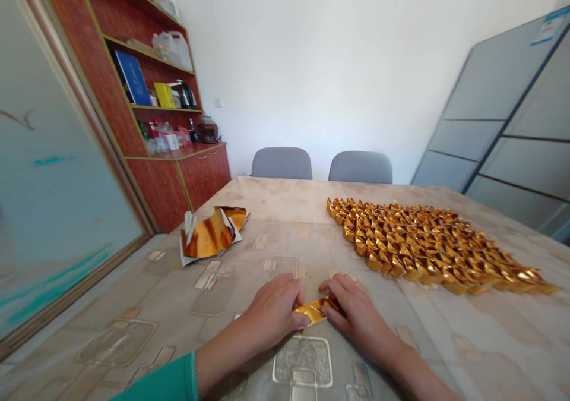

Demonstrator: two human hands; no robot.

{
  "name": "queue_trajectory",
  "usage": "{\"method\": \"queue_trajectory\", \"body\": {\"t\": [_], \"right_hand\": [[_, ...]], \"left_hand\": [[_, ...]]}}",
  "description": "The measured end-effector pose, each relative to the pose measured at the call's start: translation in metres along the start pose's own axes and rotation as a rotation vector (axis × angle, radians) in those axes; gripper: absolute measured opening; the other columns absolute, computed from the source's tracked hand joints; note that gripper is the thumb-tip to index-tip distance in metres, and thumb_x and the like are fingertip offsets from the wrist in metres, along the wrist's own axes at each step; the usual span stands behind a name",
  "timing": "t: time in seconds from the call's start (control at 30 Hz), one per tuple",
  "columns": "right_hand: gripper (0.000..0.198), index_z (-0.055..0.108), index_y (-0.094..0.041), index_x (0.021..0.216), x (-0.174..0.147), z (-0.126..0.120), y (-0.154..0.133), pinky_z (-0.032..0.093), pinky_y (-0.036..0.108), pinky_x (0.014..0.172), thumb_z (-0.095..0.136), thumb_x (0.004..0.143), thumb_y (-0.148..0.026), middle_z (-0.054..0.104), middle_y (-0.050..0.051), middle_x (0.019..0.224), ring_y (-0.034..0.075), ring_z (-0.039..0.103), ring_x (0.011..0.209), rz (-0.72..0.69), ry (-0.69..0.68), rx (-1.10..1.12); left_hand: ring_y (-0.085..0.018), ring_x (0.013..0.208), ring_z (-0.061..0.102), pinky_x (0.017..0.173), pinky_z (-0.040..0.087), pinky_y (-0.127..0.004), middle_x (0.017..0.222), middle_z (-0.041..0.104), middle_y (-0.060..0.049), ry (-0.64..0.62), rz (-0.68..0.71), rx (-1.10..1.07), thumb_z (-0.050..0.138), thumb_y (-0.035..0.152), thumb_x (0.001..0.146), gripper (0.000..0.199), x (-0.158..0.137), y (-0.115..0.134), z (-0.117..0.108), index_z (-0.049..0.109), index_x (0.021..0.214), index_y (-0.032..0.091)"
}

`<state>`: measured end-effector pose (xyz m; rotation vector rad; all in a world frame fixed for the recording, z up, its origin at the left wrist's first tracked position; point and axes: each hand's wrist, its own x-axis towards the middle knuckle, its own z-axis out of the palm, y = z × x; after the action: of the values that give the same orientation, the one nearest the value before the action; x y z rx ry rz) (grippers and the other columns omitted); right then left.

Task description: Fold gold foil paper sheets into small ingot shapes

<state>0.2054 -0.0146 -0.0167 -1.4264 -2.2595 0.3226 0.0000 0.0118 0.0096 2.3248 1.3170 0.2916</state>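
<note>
Tbl (285, 205) under my L hand (276, 307) & R hand (351, 306); rows of gold pcs (418, 240) beyond R, foil sheets (208, 238) beyond L.
Both grip the gold strip (315, 312) btwn them, an end each: keep it flat, thumbs pressing evenly, so creases prob. run straight.

The strip (314, 310) gleams shiny gold; with that as my dial's centre, a teal-green sleeve (164, 380) shows at eight o'clock. Toward ten, the sheets (209, 234) are gold on one face, whitish on the other. The folded pieces (427, 246) toward two glitter gold too. I see rounded rectangles patterning the beige-grey counter (285, 208). Near twelve, the chairs (281, 163) are plain grey; toward eleven, the shelf unit (155, 187) is reddish brown with yellowish edging.
</note>
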Motion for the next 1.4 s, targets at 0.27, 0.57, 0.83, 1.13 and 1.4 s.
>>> {"method": "queue_trajectory", "body": {"t": [0.27,0.57,0.83,1.13,1.4], "right_hand": [[0.019,0.068,-0.027,0.093,0.005,-0.002,0.002,0.039,0.034,0.087,0.065,0.083,-0.011,0.062,0.002,0.107,0.022,0.055,0.105,-0.032,0.022,0.094],[0.012,0.061,-0.025,0.079,0.026,-0.013,-0.009,0.041,0.037,0.085,0.06,0.089,-0.018,0.066,0.001,0.084,0.021,0.058,0.09,-0.127,0.048,0.148],[0.025,0.069,-0.022,0.075,0.031,-0.015,0.016,0.043,0.03,0.066,0.063,0.088,-0.043,0.064,0.0,0.07,0.017,0.057,0.068,0.088,0.082,0.725],[0.042,0.065,-0.024,0.077,0.029,-0.017,0.002,0.044,0.033,0.065,0.057,0.084,-0.064,0.062,0.004,0.075,0.02,0.055,0.071,0.226,0.134,0.955],[0.046,0.047,-0.024,0.062,0.029,-0.006,-0.003,0.028,0.026,0.051,0.068,0.075,-0.062,0.038,-0.005,0.057,0.013,0.032,0.053,0.232,0.189,0.976]], "left_hand": [[-0.015,0.071,0.054,0.062,0.034,-0.024,0.073,0.061,0.003,-0.031,0.032,-0.32,0.061,0.017,0.071,0.014,0.008,-0.005,0.008,0.061,0.085,0.019],[-0.019,0.073,0.059,0.068,0.037,-0.028,0.076,0.068,-0.002,0.197,0.108,-0.283,0.062,0.024,0.079,0.009,0.006,-0.003,0.002,0.069,0.078,0.019],[-0.015,0.062,0.053,0.06,0.037,-0.025,0.063,0.062,-0.001,0.271,0.057,-0.65,0.062,0.026,0.077,0.016,0.012,-0.002,-0.002,0.065,0.065,0.016],[-0.012,0.059,0.05,0.057,0.036,-0.023,0.062,0.059,0.0,0.285,-0.109,-1.067,0.073,0.039,0.072,0.027,0.014,-0.001,0.004,0.064,0.067,0.014],[-0.011,0.058,0.05,0.056,0.036,-0.023,0.062,0.058,0.001,0.264,-0.135,-1.16,0.078,0.044,0.067,0.033,0.014,0.002,0.005,0.065,0.067,0.014]]}}
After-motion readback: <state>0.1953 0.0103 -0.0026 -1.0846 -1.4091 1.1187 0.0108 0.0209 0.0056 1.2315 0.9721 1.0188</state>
